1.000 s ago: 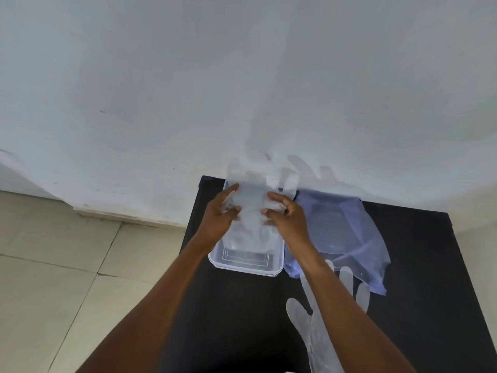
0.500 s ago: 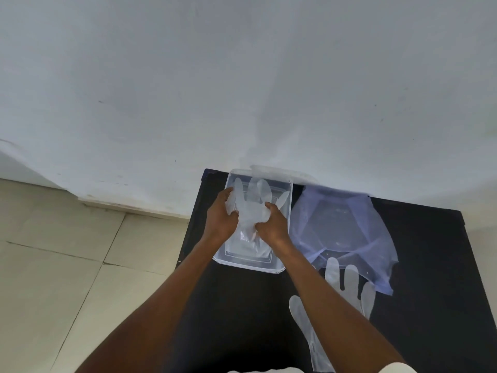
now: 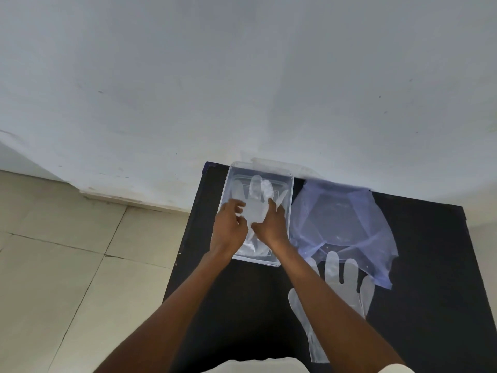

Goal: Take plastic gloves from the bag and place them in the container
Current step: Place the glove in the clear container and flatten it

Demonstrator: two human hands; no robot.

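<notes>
A clear rectangular container [image 3: 289, 200] stands at the far left of the black table. A clear plastic glove [image 3: 256, 200] lies inside it, fingers pointing toward the wall. Both my hands are over the container and pinch the glove's palm part: my left hand [image 3: 228, 227] from the left, my right hand [image 3: 270, 224] from the right. To the right lies a crumpled translucent bluish bag [image 3: 341, 222]. Another clear glove [image 3: 347, 281] lies flat on the table in front of the bag, partly hidden by my right forearm.
The black table [image 3: 430, 292] stands against a white wall [image 3: 242, 76]. Its left edge borders a beige tiled floor [image 3: 67, 265]. A clear lid-like piece [image 3: 282, 166] leans at the wall behind the container.
The glove was held up above the container a second ago. Both hands have lowered it, and it now lies spread inside the container with my fingers still on it.
</notes>
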